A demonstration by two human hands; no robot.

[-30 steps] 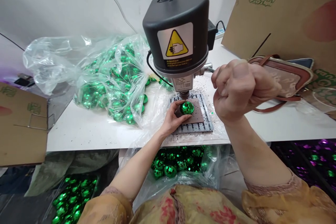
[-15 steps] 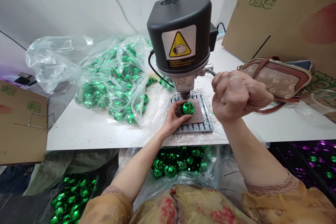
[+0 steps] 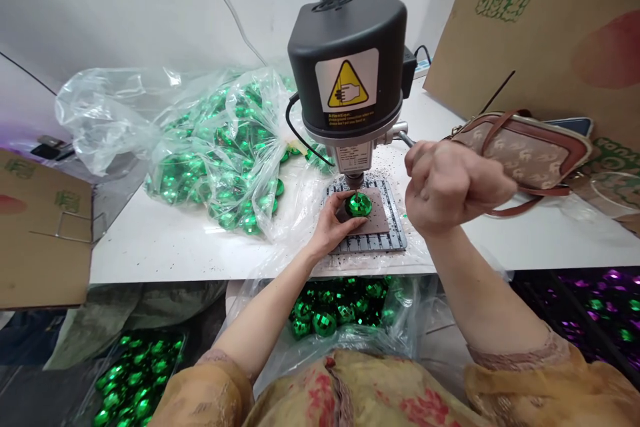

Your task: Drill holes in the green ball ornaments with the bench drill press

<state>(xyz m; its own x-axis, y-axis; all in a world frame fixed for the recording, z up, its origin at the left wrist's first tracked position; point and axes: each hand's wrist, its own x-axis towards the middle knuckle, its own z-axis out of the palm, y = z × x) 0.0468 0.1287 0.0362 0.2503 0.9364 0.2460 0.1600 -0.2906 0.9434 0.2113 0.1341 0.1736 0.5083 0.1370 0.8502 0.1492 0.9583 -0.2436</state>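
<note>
My left hand [image 3: 336, 221] grips a shiny green faceted ball [image 3: 359, 205] between thumb and fingers. The ball rests on a flat brownish pad [image 3: 377, 217] on the slotted metal base [image 3: 400, 237] of a small drill press [image 3: 347, 67]. Right above the ball is the chuck [image 3: 355, 180], with a thin bit reaching down to the ball's top. My right hand [image 3: 453, 183] is closed in a fist around the end of the press's lever [image 3: 405, 138]; the fingers hide its grip.
A clear plastic bag of green balls [image 3: 220, 153] lies left of the press. More green balls [image 3: 325, 323] sit in a bag below the table edge, others in a bin [image 3: 140, 373] at lower left. A handbag [image 3: 535, 150] and cardboard boxes [image 3: 530, 33] stand right. Dark chips litter the table [image 3: 150, 257].
The view has shifted slightly, so the press appears a little to the right. Both hands keep their holds, and the right fist looks slightly turned and blurred.
</note>
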